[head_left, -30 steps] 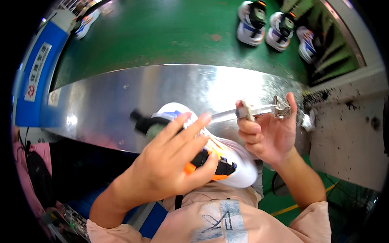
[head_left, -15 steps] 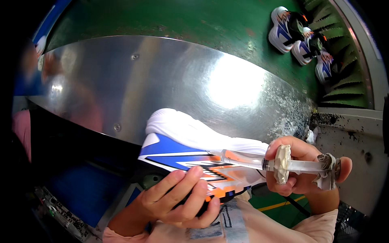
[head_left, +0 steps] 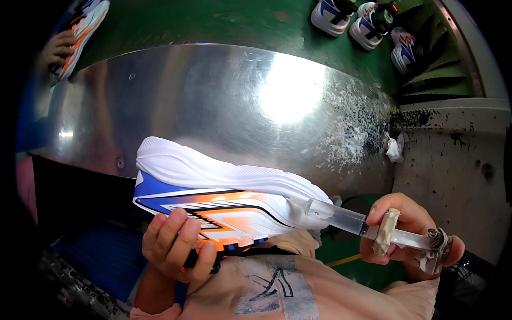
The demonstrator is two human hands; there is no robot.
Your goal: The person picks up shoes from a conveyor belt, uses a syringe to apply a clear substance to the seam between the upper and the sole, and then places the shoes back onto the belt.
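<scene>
My left hand (head_left: 178,245) is closed around the upper of a sneaker (head_left: 229,205), holding it sole up. The shoe is white, blue and orange with black lines, and its thick white sole (head_left: 224,168) faces away from me. In my right hand (head_left: 400,229) is a clear syringe (head_left: 341,217), its flange and plunger end wrapped in pale, crusted material. My fingers grip the flange while the thumb rests at the plunger end. The syringe tip lies at the toe side of the shoe, near where upper and sole meet; whether it touches I cannot tell.
A shiny metal ledge (head_left: 202,101) runs across in front of me, with dried white residue at its right. Beyond is a green surface (head_left: 213,24) carrying several similar sneakers (head_left: 368,29). A crumpled white scrap (head_left: 396,148) hangs by the ledge's right end. At far left, another person's hand (head_left: 57,49) holds a sneaker.
The shoe in my left hand has shifted left and turned slightly. The syringe tip has moved from the shoe's middle side toward the toe. The sneakers at the back have shifted in view.
</scene>
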